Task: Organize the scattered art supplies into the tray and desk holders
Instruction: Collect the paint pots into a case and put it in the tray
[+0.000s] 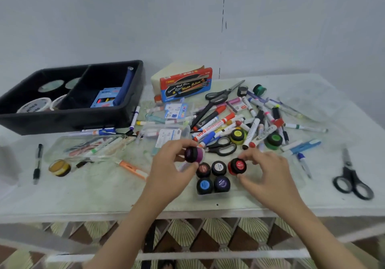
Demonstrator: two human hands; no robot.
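Note:
My left hand (170, 164) pinches a purple paint pot (194, 154) lifted on its side above the table. A red paint pot (237, 166) is pinched by my right hand (264, 170) just right of it. Between my hands several black-lidded paint pots (212, 177) stand close together in a clear holder. A black divided tray (70, 114) sits at the back left with tape rolls (34, 104), a blue crayon box (106, 97) and a blue tube in it. A heap of markers (229, 122) lies behind my hands.
Black scissors (352, 179) lie at the right, another pair (224, 146) beside the heap, a third (220, 95) further back. A red colour-pencil box (186, 85) leans behind. A yellow pot (60, 167), a black pen (38, 163) and an orange cutter (132, 167) lie at the left.

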